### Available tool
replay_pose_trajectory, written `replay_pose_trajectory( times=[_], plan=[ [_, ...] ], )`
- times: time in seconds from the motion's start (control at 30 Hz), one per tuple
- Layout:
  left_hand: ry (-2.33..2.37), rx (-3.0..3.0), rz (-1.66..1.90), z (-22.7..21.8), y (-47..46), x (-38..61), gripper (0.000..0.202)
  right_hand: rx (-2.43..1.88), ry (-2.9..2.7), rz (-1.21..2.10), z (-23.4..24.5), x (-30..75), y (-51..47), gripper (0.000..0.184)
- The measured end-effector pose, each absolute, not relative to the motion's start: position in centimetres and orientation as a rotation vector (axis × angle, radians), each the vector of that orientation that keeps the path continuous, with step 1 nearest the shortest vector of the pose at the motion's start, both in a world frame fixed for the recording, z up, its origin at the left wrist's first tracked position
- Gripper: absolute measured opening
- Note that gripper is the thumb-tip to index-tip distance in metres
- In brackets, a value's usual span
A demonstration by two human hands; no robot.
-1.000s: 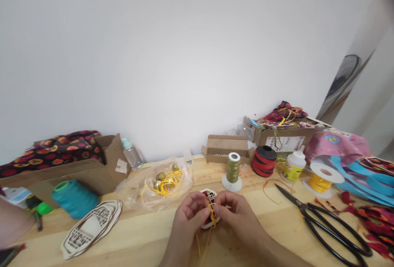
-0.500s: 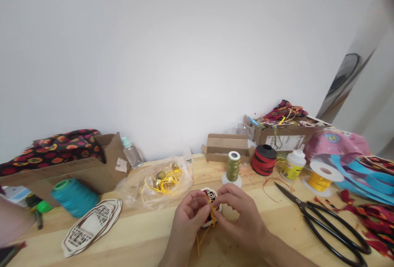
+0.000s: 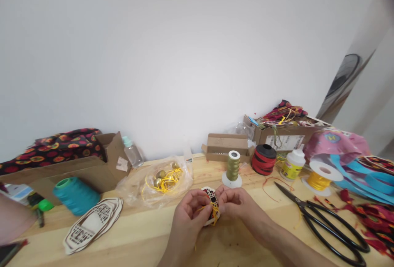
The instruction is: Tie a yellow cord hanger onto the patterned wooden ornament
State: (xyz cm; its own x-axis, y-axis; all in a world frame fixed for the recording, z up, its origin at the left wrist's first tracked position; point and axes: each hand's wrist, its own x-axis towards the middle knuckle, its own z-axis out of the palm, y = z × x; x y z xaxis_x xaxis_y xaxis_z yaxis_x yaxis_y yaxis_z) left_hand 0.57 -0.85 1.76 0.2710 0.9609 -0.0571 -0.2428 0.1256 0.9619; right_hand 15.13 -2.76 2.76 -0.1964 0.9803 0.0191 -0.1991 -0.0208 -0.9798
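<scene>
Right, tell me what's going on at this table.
A person's left hand grips a small latticed piece, with yellow cord on it. The right hand is at the piece's right edge; what it pinches is too small to tell. An olive thread spool stands beyond the hands, and black scissors lie to the right.

Yellow cord (image 3: 215, 208), cream-and-black latticed plaque (image 3: 212, 196), teal thread (image 3: 78, 196), olive thread (image 3: 233, 169), black fabric (image 3: 69, 146) with red and orange rounds

Teal thread cone (image 3: 76, 196) before a cardboard box (image 3: 114, 152), clear bottle (image 3: 133, 155), red cord spool (image 3: 263, 162), black-handled scissors (image 3: 303, 205)
</scene>
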Motion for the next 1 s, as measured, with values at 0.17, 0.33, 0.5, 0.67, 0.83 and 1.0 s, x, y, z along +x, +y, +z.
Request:
replay_pose_trajectory(
  times=[0.17, 0.33, 0.5, 0.67, 0.83, 1.0],
  plan=[
    [0.936, 1.059, 1.121, 1.6, -0.4, 0.1, 0.023, -0.627, -1.163, 1.683, 4.4, 16.8, -3.3, 0.012],
    [0.993, 1.033, 1.17, 0.9, 0.1, -0.3, 0.025, -0.555, -1.294, 1.497, 5.0, 17.8, -3.1, 0.037],
    [0.993, 1.108, 1.179, 0.9, -0.1, -0.1, 0.024, -1.127, -1.648, 0.721, 3.6, 15.9, -2.8, 0.025],
    [0.971, 1.151, 1.15, 1.0, -0.6, 0.2, 0.02, -1.361, -1.769, 0.601, 1.7, 14.2, -3.0, 0.017],
    [0.942, 1.121, 1.09, 1.0, -0.8, 0.3, 0.017, -1.273, -1.721, 0.622, 1.1, 14.6, -2.6, 0.009],
    [0.96, 1.091, 1.018, 1.2, -0.7, 0.2, 0.014, -1.203, -1.614, 0.777, 1.1, 14.6, -2.3, 0.014]
  ],
)
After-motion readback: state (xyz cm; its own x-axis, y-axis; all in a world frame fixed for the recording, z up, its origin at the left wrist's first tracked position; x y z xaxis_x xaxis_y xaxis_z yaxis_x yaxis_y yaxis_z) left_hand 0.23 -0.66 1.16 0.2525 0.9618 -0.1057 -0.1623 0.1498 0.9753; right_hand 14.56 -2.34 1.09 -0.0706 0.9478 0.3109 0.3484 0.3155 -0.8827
